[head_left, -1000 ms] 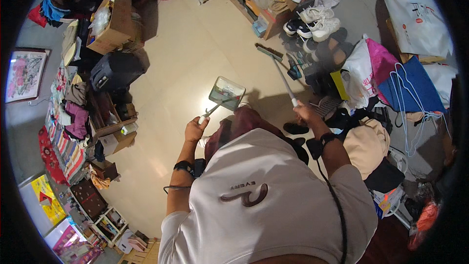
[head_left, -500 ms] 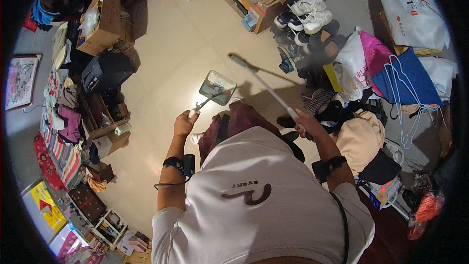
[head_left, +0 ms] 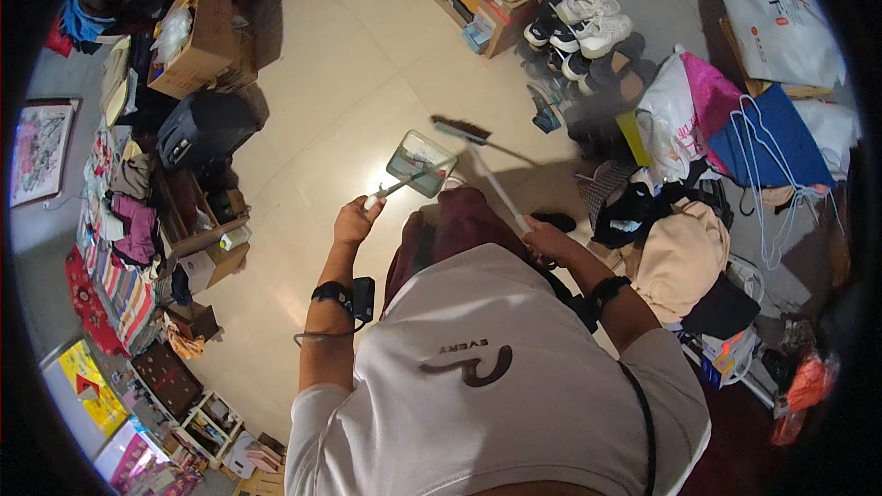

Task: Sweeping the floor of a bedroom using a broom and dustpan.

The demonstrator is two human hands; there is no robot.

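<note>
My left hand (head_left: 355, 219) is wrapped round the white grip of a long-handled dustpan (head_left: 401, 162). Its square pale-green pan rests on the floor in front of my feet, with a little dark stuff inside that I cannot make out. In my right hand (head_left: 548, 242) is the pale stick of a broom (head_left: 497, 186). The broom's dark-bristled head (head_left: 462, 129) is just beyond the far right corner of the pan, apart from it. Whether the bristles touch the floor, I cannot tell.
Shoes (head_left: 588, 32) are piled at the far right, and clothes (head_left: 684, 248) lie heaped beside my right arm. A cardboard box (head_left: 197, 41) and a dark bag (head_left: 204, 131) stand along the left. Shiny floor tiles (head_left: 322, 101) stretch ahead.
My right hand has moved left and inward, and the broom stick is steeper with its bristles now showing. My left hand and the dustpan have shifted slightly right.
</note>
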